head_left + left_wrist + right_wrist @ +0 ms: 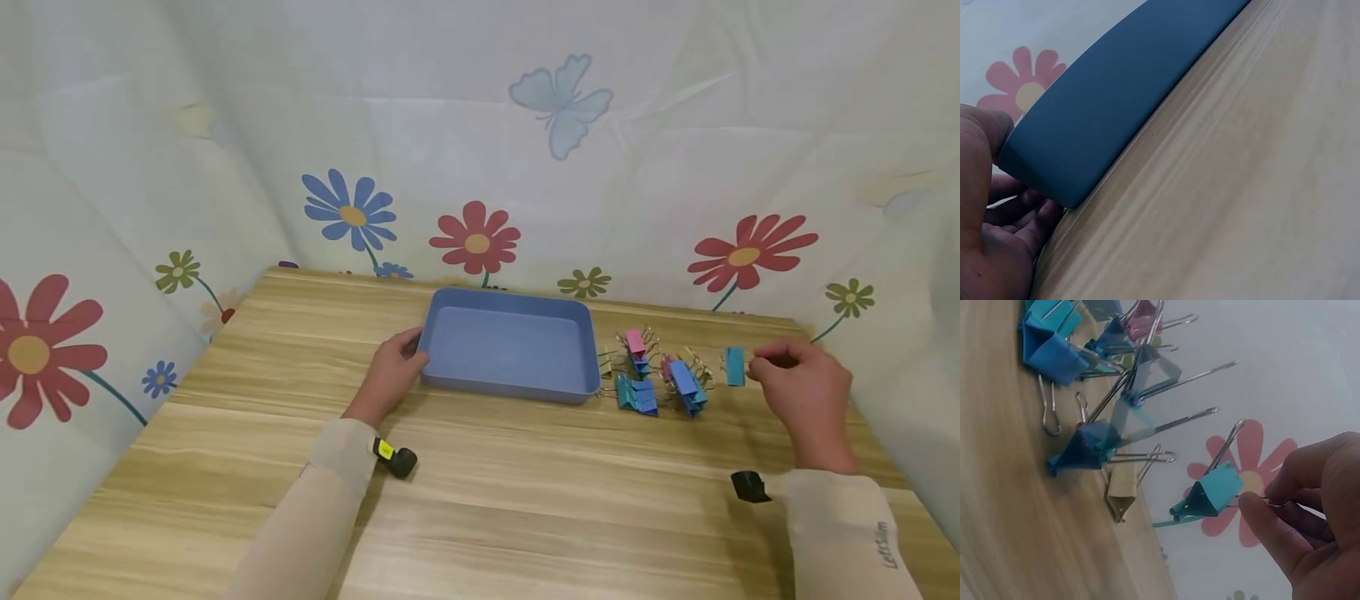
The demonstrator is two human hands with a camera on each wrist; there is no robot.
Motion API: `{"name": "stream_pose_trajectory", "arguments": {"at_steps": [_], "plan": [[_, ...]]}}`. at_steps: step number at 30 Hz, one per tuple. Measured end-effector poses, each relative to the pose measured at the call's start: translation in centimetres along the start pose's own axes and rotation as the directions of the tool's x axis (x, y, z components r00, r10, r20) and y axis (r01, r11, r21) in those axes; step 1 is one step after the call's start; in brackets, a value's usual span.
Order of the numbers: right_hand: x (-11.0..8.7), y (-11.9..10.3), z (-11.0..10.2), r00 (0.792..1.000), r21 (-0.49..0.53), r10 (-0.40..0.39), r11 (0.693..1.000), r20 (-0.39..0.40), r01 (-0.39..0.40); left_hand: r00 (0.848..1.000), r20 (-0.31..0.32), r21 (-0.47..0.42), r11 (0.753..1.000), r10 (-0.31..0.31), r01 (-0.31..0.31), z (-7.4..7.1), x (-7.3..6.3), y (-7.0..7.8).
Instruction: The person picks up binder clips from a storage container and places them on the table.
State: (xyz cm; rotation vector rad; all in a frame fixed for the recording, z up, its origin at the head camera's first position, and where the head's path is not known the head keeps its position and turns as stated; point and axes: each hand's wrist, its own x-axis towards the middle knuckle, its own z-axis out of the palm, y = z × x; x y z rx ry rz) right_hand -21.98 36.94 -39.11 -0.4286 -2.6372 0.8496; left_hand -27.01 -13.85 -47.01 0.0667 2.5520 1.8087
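My right hand (806, 387) pinches a teal binder clip (1213, 490) by one wire handle, between thumb and forefinger. The clip hangs above the table, just right of a pile of binder clips (684, 385) in blue, teal, pink and yellow. My left hand (393, 371) grips the left end of a shallow blue tray (510, 385), with the thumb at the rim and the fingers low against the outer side, as the left wrist view shows. No clips lie inside the tray.
The clip pile sits close against the tray's right side, wire handles sticking out. A yellowish clip (1122, 487) stands in the pile near the held one. Behind the wooden table (525, 483) hangs a flower-printed curtain (637, 208).
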Motion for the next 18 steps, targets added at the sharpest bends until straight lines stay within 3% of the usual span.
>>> {"name": "stream_pose_trajectory", "arguments": {"at_steps": [7, 18], "plan": [[0.1, 0.9, 0.8, 0.996, -0.013, -0.022, 1.000, 0.086, 0.023, 1.000, -0.012, 0.019, 1.000, -0.018, 0.018, -0.2, -0.1, 0.2], [0.2, 1.4, 1.1, 0.992, -0.031, -0.045, 0.998, 0.121, 0.049, 1.000, -0.020, 0.037, 0.999, 0.000, 0.000, -0.2, 0.2, 0.4]]}}
